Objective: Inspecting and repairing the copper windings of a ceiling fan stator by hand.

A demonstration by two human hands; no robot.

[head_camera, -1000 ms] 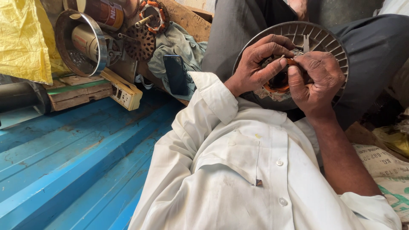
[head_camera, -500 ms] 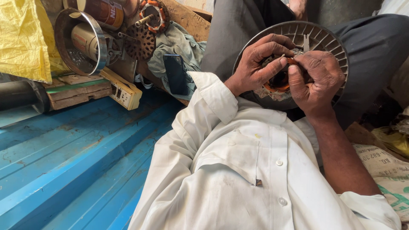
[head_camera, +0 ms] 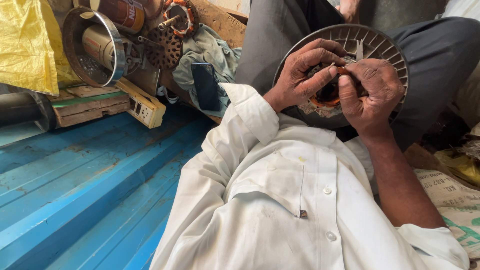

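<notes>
Nothing much has moved since a moment ago: both hands sit at the same spot on the round metal motor cover (head_camera: 380, 47), and only the fingers look a tiny bit shifted.

The left hand (head_camera: 302, 75) reaches in from the left with its fingers bent over the middle of the cover. Its thumb and first finger pinch a thin pale strip. The right hand (head_camera: 370, 92) comes in from the right, curled into a loose fist, and its fingertips press on the orange copper coil (head_camera: 325, 97) inside the cover. Both hands are close together and almost touch. They hide most of the coil, so I cannot tell just what the right fingers grip.

The cover with its ribs rests in the person's lap, against grey trousers (head_camera: 435, 55). A white shirt (head_camera: 290, 200) fills the bottom of the view.

To the left lies a black phone (head_camera: 205, 86) on a green cloth (head_camera: 210, 52). Near it are a cream plug box (head_camera: 145, 106), a wood block (head_camera: 90, 105), a shiny metal ring (head_camera: 112, 47) and another copper coil (head_camera: 180, 15). A yellow bag (head_camera: 25, 45) hangs at the far left. Blue ribbed metal sheet (head_camera: 85, 185) lies below. A printed sack (head_camera: 452, 200) sits at the right.
</notes>
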